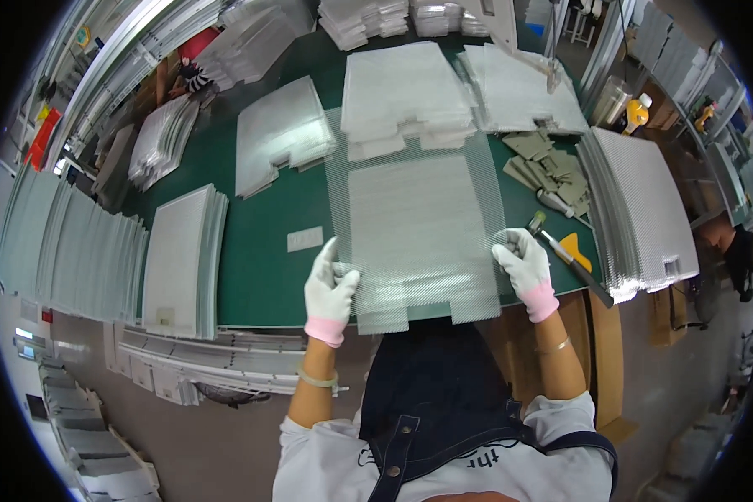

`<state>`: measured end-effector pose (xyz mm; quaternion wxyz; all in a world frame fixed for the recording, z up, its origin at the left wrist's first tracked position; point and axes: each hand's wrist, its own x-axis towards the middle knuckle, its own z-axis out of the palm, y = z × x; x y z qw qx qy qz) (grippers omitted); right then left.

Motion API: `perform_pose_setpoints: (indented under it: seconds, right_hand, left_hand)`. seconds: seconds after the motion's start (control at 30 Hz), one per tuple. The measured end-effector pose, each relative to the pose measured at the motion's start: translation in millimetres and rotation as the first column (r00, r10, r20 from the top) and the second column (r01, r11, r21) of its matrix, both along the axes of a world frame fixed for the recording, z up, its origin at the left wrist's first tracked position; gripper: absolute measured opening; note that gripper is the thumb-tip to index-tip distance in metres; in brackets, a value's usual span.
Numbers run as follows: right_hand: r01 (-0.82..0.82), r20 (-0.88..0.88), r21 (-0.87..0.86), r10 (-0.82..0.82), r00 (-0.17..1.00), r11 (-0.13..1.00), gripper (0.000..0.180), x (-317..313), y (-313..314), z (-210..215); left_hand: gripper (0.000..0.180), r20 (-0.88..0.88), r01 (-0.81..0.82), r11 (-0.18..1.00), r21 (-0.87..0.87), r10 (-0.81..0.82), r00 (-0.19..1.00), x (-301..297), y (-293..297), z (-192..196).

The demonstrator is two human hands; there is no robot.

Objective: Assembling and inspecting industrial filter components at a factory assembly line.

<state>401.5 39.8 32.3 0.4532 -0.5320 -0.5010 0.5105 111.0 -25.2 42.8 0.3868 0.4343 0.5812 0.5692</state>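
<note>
One green counter [255, 276] takes up most of the scene, with several stacks of pale sheets along its sides and far part. Two stand at near left, a long row [75, 243] and a shorter stack [184, 263]; one stack [640, 209] stands at right. Farther off lie a small left pile [163, 138], a notched pile [280, 134], a centre pile [406, 88] and a far-right pile [523, 88].

One mesh sheet [418, 230] lies at near centre between the hands, its far end reaching the centre pile and its notched near edge at the counter's near edge. Open green counter runs left of it; the strip on its right is narrower.

Two gloved hands flank it. The left hand [330, 293] is at its left edge, thumb and forefinger apart; the right hand [527, 268] is at its right edge, fingers bent, thumb near the forefinger. Whether either set of fingers is clamped on the mesh, I cannot tell.

At right are one hammer [573, 261], a heap of overlapping olive pieces [548, 167], too jumbled to count, and one bottle [638, 115]. One small pale card [305, 239] lies left of the mesh.
</note>
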Motion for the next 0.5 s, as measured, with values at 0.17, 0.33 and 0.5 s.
perform_pose_setpoints:
  seconds: [0.17,0.33,0.5]
  right_hand:
    - [0.007,0.191,0.085,-0.023,0.981,0.996,0.032,-2.9,-36.3,-9.4]
    - [0.012,0.304,0.125,-0.05,0.951,0.992,0.035,0.4,-37.8,-26.5]
    - [0.0,0.301,0.107,-0.033,0.953,0.994,0.037,-4.6,-43.0,-22.1]
  left_hand:
    - [0.06,-0.145,-0.051,0.991,-0.12,0.034,0.989,6.8,-27.6,-19.5]
    - [0.063,-0.371,-0.067,0.968,-0.241,-0.028,0.928,4.3,-27.8,-23.0]
    - [0.062,-0.51,-0.117,0.949,-0.293,-0.052,0.859,1.2,-26.5,-33.0]
